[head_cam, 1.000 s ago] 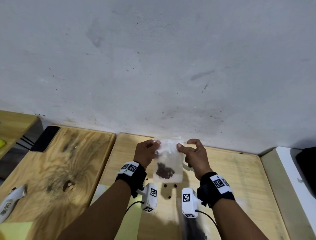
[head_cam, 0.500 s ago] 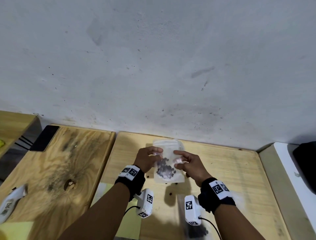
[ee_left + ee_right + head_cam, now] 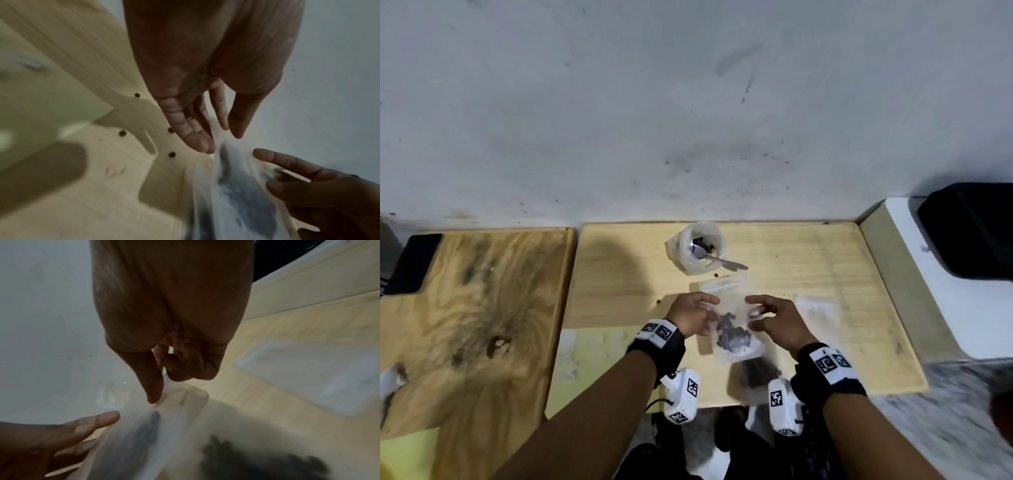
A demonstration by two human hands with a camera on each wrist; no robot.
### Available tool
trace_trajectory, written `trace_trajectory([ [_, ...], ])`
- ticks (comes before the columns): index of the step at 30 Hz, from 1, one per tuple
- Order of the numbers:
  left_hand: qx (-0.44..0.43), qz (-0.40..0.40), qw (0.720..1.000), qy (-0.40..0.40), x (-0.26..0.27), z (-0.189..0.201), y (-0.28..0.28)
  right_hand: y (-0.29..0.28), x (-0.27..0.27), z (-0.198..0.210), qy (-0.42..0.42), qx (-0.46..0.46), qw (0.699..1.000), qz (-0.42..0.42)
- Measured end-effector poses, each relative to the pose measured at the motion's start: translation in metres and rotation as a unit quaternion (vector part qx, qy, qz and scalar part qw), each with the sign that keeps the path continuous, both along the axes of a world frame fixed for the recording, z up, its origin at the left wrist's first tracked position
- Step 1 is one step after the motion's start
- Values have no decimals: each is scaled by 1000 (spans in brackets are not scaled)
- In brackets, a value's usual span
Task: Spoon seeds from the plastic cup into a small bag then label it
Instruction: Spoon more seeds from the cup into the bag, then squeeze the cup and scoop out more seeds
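Seeds already in small bag; left hand and right hand fingers pinch its sides. Spoon rests in plastic cup. Labelling remains.

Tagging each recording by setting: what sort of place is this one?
Probably a makeshift home or workshop bench, not a lab: bare wooden boards pushed against a scuffed plaster wall, with a plastic cup and spoon on them.

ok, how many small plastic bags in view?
3: seed bag held between left hand and right hand; empty bag to its right; blurred dark-filled bag nearer the person. More may be hidden.
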State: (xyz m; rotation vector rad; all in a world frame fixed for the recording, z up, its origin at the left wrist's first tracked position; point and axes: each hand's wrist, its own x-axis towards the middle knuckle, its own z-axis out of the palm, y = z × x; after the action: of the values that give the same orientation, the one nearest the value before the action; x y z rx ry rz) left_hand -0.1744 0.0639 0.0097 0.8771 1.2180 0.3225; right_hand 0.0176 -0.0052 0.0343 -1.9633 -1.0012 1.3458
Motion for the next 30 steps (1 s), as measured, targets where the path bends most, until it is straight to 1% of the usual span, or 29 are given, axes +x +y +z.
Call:
trace_trajectory([
  [5,-59,-82,995,21,25,-23,-29,-41,31,-28,-70,-46,996,30],
  [7,-56,-99,992,47,34,-29,-38,-50,36,-38,-91,-54,993,50],
  [9,-46,-105,991,75,38,-32,-45,-56,38,-47,-111,-58,989,72],
  [12,-43,-94,989,110,44,-36,-53,-61,43,-61,-123,-62,985,104],
  [14,-7,-106,984,146,44,-34,-53,-62,43,-66,-134,-55,981,126],
  [16,66,-137,967,205,46,-30,-51,-62,47,-69,-161,-35,974,158],
  [17,97,-134,958,236,48,-28,-50,-61,51,-69,-169,-24,971,165],
  [19,145,-96,942,286,52,-23,-46,-58,61,-67,-169,-1,974,151],
  [21,186,-64,926,321,64,-19,-43,-53,78,-65,-166,22,980,107],
  [23,216,-53,923,315,85,-13,-43,-49,99,-63,-167,20,985,42],
  [25,220,-38,936,271,112,-9,-43,-47,122,-62,-182,-10,983,-12],
  [26,198,-29,950,240,125,-9,-43,-46,132,-62,-194,-31,980,-31],
  [28,115,-20,977,177,153,-11,-44,-47,151,-64,-213,-70,973,-57],
  [30,50,-28,988,146,179,-17,-47,-50,164,-68,-225,-106,967,-64],
])
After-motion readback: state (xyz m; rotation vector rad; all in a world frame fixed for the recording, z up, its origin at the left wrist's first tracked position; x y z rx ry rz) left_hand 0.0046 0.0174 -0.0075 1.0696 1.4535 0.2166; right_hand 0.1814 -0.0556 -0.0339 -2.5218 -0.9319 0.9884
